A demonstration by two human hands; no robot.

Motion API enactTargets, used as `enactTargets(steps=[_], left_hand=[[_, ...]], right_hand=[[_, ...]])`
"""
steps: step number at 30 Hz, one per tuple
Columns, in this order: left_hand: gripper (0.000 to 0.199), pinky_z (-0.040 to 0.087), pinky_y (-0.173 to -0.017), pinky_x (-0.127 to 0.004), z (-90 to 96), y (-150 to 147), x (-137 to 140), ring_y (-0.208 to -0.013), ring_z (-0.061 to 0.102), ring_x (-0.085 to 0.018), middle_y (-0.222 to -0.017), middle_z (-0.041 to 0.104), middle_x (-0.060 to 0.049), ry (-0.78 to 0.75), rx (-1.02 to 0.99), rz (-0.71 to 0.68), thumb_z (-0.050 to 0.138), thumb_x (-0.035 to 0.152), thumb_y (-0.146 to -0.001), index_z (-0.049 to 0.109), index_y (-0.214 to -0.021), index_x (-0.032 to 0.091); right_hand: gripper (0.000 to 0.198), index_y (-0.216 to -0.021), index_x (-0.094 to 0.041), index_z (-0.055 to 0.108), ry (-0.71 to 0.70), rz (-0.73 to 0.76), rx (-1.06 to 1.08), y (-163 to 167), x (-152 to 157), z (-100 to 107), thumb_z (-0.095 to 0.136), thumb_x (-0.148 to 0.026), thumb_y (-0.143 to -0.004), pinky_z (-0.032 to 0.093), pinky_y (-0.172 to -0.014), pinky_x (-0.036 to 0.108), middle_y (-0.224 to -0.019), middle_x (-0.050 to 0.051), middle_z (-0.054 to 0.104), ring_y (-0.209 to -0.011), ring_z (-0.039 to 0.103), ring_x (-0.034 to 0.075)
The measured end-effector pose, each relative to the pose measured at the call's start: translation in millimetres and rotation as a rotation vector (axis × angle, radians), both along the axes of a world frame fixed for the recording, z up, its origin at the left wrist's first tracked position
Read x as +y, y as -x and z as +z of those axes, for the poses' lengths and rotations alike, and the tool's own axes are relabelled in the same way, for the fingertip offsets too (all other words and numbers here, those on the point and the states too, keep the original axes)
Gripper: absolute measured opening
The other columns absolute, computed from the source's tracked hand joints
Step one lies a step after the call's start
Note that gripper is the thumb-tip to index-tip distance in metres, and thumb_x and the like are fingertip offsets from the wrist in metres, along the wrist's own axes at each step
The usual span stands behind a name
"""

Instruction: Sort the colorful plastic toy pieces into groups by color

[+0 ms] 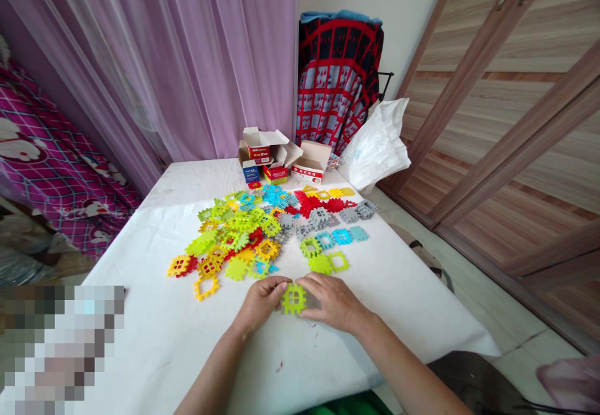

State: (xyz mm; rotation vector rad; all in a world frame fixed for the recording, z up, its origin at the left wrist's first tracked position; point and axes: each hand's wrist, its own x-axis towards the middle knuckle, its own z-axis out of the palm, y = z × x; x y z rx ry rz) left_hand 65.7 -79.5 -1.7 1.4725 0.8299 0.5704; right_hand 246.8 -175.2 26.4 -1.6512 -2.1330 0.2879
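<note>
Between my two hands is a lime-green building tile (294,299) with notched edges and a window-like grid in its middle. My left hand (262,299) pinches its left side between thumb and fingers. On the other side my right hand (334,301) grips the tile's right edge with thumb and fingertips. Just beyond the hands, more lime-green tiles (320,264) lie flat on the white-covered table (173,346). Farther left spreads a mixed heap of tiles (239,227) in green, yellow, red, blue and grey.
Blue tiles (342,236), grey tiles (319,217) and red tiles (323,204) lie grouped at the right. Opened small boxes (276,155) stand at the far edge beside a white plastic bag (379,146). A purple curtain (210,59) hangs behind; wooden wardrobe doors (497,140) stand right.
</note>
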Motion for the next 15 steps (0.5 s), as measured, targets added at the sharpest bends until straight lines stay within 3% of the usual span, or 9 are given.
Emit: enactTargets(steps=[7,12,15], left_hand=[[0.052,0.044,-0.051,-0.024,-1.0,1.5,0.9,-0.047,0.053,-0.009,-0.074,0.065,-0.001,-0.018,-0.03,0.043,0.06,0.064,-0.072,0.07,-0.093,0.017],[0.047,0.043,-0.051,-0.024,-1.5,3.7,0.8,-0.048,0.053,-0.009,-0.072,0.061,0.0,-0.012,-0.032,0.021,0.062,0.06,-0.073,0.069,-0.09,0.018],[0.044,0.04,-0.048,-0.022,-0.9,3.9,0.3,-0.048,0.052,-0.009,-0.071,0.06,0.0,-0.008,-0.036,0.023,0.062,0.059,-0.073,0.069,-0.089,0.018]], right_hand=[[0.045,-0.115,-0.021,0.059,-0.08,-0.141,0.026,-9.7,-16.0,-13.4,0.072,-0.037,-0.075,0.052,-0.075,0.034,-0.103,0.007,0.067,-0.084,0.065,0.022],[0.045,-0.123,-0.023,0.056,-0.119,-0.353,-0.045,-78.6,-38.6,-14.9,0.065,-0.034,-0.08,0.051,-0.066,0.03,-0.09,0.003,0.067,-0.067,0.062,0.017],[0.045,-0.123,-0.024,0.057,-0.05,-0.458,-0.146,-128.8,-48.3,-8.2,0.065,-0.033,-0.08,0.05,-0.063,0.029,-0.086,0.002,0.067,-0.069,0.063,0.018]])
